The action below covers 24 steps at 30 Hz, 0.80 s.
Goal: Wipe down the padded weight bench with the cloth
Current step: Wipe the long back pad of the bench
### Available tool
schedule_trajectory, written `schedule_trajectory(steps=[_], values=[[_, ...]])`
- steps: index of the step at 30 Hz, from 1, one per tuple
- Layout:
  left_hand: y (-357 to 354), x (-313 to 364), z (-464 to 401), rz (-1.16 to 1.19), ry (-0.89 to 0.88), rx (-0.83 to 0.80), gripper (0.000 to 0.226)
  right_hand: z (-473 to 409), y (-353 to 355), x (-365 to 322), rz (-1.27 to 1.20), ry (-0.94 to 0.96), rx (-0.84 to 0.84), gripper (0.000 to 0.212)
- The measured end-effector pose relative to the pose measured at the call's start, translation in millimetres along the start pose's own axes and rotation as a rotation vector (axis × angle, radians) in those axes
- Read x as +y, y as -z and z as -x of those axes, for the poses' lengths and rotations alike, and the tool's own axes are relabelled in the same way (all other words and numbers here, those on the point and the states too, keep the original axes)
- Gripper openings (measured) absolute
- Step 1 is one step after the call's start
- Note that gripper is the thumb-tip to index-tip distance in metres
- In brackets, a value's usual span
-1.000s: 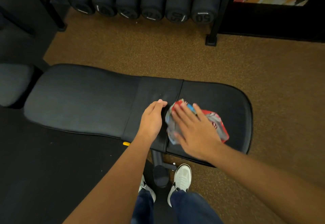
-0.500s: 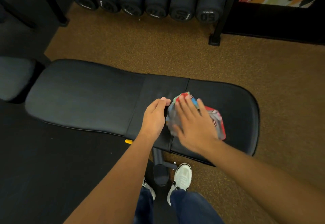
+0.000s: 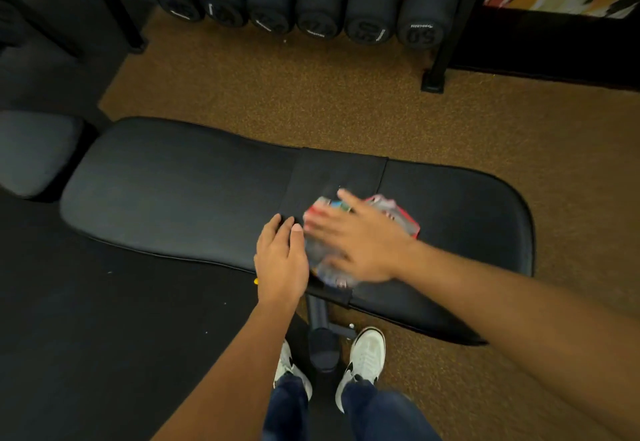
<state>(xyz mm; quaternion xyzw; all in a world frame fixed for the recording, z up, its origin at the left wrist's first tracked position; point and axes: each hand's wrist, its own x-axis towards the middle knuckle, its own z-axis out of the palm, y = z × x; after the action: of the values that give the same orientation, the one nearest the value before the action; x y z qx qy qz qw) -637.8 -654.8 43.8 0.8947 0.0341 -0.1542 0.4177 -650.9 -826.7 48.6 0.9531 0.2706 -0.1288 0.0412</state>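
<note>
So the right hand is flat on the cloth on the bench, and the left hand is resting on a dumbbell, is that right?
Not quite. The left hand is not on a dumbbell; it rests on the bench right beside the cloth, as the head view shows. The dumbbells sit on the rack beyond the bench. The right hand is indeed flat on the cloth on the bench.

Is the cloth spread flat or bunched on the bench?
Bunched: the cloth lies crumpled under the flat right hand on the bench.
</note>
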Motion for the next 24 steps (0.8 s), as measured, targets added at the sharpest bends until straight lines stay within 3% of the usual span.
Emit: schedule_trajectory(steps=[4,7,13,18,20,24], values=[[8.8,-10.1,3.6,-0.192,-0.096,-0.102,0.044,-25.7,6.5,50.0,-0.007,-0.413,0.007,0.064],[12.6,-20.4,3.8,-0.353,-0.173,-0.167,0.051,-37.4,8.9,36.6,-0.009,-0.528,0.015,0.064],[12.0,-23.0,4.1,-0.303,-0.167,-0.159,0.058,-21.8,3.1,-45.5,-0.092,-0.2,0.079,0.06],[15.9,-29.9,5.9,-0.289,-0.206,-0.189,0.059,-9.1,0.1,-16.9,-0.076,0.013,0.006,0.056],[17.3,-28.6,4.7,-0.301,-0.196,-0.191,0.058,-8.3,5.1,12.4,-0.051,-0.11,0.006,0.059],[17.5,-24.5,5.1,-0.317,-0.19,-0.181,0.057,4.7,5.6,62.8,-0.032,-0.535,0.061,0.059]])
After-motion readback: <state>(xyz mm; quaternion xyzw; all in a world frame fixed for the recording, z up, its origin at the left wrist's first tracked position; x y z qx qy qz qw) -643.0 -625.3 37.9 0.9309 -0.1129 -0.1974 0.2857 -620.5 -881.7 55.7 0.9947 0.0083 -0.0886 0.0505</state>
